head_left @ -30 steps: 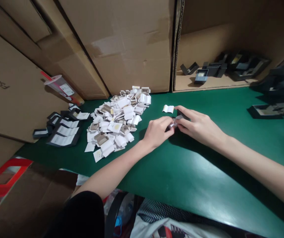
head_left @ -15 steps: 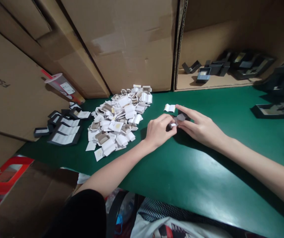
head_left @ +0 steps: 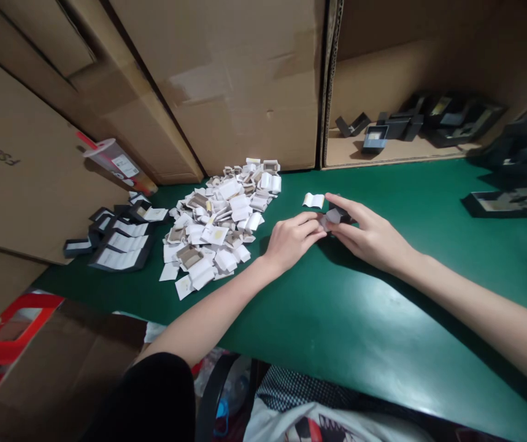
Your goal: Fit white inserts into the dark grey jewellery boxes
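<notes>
Where the bench meets the stacked cardboard cartons at its far left corner, a plastic cup with a red straw leans. Just in front of it lie flat dark trays with white linings. Next along, a heap of white paper inserts spreads toward the middle of the far edge. The left hand rests beside that heap with its fingers loosely curled. Its fingertips touch a small dark box with a pale grey flap; whether they grip it I cannot tell. One folded white insert lies just beyond them. The right hand pinches the small dark box between thumb and forefinger, low over the middle of the bench. Past the far edge on the right, an open carton holds more dark boxes, and dark box parts sit at the right edge.
</notes>
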Demonstrator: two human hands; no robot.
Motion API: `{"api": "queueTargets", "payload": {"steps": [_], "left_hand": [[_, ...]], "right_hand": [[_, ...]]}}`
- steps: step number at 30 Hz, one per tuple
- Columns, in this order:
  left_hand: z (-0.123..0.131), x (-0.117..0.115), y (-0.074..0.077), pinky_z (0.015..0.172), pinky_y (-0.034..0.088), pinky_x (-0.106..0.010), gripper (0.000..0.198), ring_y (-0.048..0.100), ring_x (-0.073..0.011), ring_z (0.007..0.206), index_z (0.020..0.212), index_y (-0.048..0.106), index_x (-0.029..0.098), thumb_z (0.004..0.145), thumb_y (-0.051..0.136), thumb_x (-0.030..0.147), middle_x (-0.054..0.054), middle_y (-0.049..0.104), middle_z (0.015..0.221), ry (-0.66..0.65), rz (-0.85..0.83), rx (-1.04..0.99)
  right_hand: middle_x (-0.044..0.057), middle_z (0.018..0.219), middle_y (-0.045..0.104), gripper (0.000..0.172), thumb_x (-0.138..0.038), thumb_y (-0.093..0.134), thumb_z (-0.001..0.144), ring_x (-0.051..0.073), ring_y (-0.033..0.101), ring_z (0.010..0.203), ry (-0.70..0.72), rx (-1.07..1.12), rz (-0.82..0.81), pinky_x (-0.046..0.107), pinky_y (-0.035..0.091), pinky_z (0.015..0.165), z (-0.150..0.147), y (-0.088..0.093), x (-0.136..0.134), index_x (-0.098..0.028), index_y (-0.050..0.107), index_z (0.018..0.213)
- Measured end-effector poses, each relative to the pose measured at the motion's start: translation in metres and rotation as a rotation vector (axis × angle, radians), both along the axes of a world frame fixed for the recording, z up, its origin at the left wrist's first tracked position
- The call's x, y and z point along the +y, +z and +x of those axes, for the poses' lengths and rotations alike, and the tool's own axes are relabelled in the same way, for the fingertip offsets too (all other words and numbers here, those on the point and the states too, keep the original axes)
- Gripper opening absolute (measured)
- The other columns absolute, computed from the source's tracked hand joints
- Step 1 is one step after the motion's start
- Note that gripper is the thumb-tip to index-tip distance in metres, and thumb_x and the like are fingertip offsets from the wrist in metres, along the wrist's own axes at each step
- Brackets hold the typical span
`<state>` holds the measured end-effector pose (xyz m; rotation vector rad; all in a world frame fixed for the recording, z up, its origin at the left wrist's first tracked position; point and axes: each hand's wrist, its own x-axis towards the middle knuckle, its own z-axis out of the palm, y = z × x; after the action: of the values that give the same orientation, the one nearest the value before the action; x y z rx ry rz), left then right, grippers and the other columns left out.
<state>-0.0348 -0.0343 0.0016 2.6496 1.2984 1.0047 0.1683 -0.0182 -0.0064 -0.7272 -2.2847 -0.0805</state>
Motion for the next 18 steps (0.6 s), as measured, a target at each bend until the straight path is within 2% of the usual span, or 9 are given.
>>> {"api": "queueTargets", "payload": {"steps": [4, 9, 12, 14, 18], "left_hand": [[-0.0050, 0.0018, 0.0010, 0.080, 0.052, -0.027, 0.017, 0.067, -0.0178, 0.097, 0.079, 0.067, 0.019, 0.088, 0.060, 0.031, -0.003, 0.067, 0.116, -0.055, -0.012, 0.030], [-0.0042, 0.0012, 0.0018, 0.082, 0.054, -0.032, 0.015, 0.065, -0.0200, 0.101, 0.082, 0.067, 0.018, 0.089, 0.057, 0.026, -0.006, 0.065, 0.118, -0.063, -0.012, 0.083], [-0.0023, 0.0003, 0.0002, 0.092, 0.052, -0.037, 0.015, 0.061, -0.0207, 0.110, 0.082, 0.067, 0.016, 0.090, 0.055, 0.023, -0.008, 0.065, 0.116, -0.090, -0.005, 0.049], [-0.0019, -0.0009, -0.0018, 0.102, 0.047, -0.040, 0.016, 0.057, -0.0201, 0.118, 0.085, 0.066, 0.015, 0.091, 0.052, 0.022, -0.010, 0.065, 0.117, -0.127, 0.002, 0.029], [-0.0026, -0.0062, -0.0053, 0.110, 0.040, -0.045, 0.021, 0.049, -0.0209, 0.128, 0.105, 0.060, 0.013, 0.093, 0.043, 0.016, -0.014, 0.060, 0.127, -0.139, -0.017, 0.086]], "right_hand": [[0.013, 0.144, 0.042, 0.018, -0.014, 0.050, 0.088, 0.027, 0.047, 0.127, 0.006, 0.004, 0.012, 0.043, 0.051, 0.095, 0.0016, -0.0013, 0.0015, -0.018, 0.065, 0.097], [0.014, 0.148, 0.036, 0.022, -0.009, 0.048, 0.085, 0.029, 0.043, 0.130, 0.009, -0.015, 0.004, 0.044, 0.053, 0.093, 0.0027, -0.0023, 0.0001, -0.017, 0.065, 0.095], [0.010, 0.150, 0.034, 0.026, -0.007, 0.046, 0.084, 0.029, 0.041, 0.132, -0.036, -0.042, -0.007, 0.046, 0.054, 0.090, 0.0020, 0.0008, -0.0030, -0.020, 0.066, 0.094], [0.005, 0.152, 0.031, 0.028, -0.006, 0.048, 0.083, 0.030, 0.034, 0.136, -0.040, -0.040, -0.006, 0.051, 0.050, 0.096, 0.0018, 0.0031, -0.0045, -0.022, 0.067, 0.095], [-0.002, 0.157, 0.017, 0.031, -0.006, 0.053, 0.079, 0.034, 0.021, 0.142, -0.030, -0.002, -0.007, 0.058, 0.041, 0.104, 0.0031, 0.0025, -0.0053, -0.025, 0.068, 0.099]]}}
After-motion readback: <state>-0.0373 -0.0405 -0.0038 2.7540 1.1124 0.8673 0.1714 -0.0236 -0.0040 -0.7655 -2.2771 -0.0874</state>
